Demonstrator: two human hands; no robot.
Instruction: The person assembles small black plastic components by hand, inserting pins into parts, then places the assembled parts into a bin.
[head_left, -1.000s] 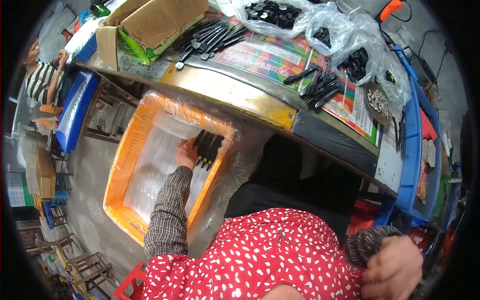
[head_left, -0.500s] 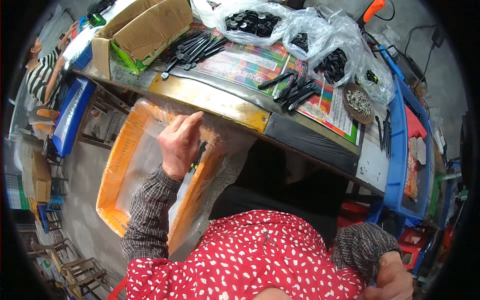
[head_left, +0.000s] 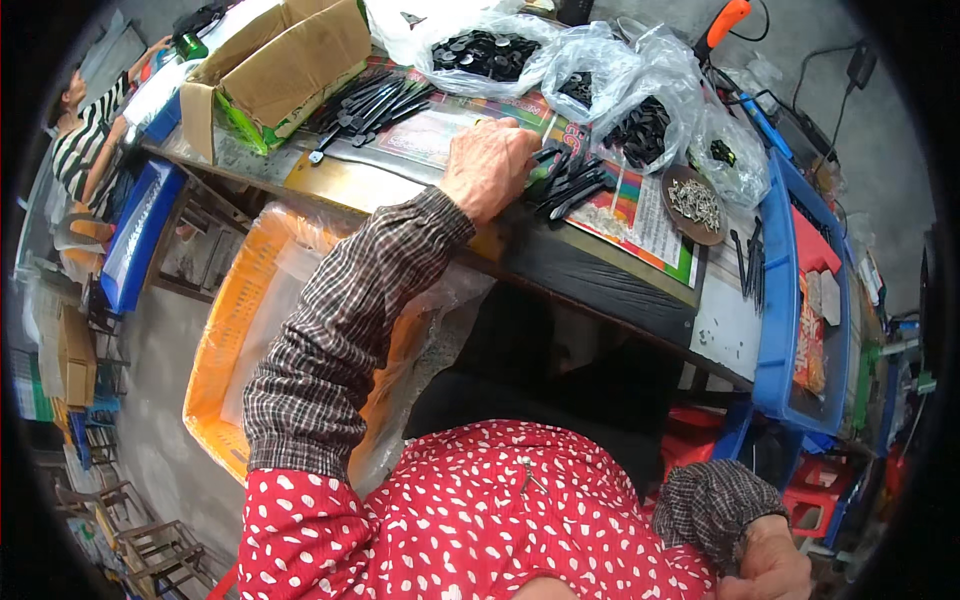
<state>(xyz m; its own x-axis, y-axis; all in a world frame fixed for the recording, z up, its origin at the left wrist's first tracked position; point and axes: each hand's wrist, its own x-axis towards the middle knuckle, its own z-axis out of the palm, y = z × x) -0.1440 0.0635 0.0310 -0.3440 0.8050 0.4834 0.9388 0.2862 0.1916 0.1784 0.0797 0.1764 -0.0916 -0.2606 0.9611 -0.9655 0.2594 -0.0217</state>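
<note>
The left hand [head_left: 490,168] bends at the black strips [head_left: 578,190] by the near table edge [head_left: 606,268]; the right hand [head_left: 775,567] curls low. I can't tell if either grips. A hasty drag could spill strips.

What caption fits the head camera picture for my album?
Left hand beside black pieces on a busy workbench, orange crate below.

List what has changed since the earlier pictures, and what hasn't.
The left hand has left the black parts in the orange crate and moved up and right over the table, to the small pile of black strips; whether it grips one is hidden. The view shifted slightly. The right hand stayed low at the person's right; the cardboard box and brown dish stayed put.
</note>
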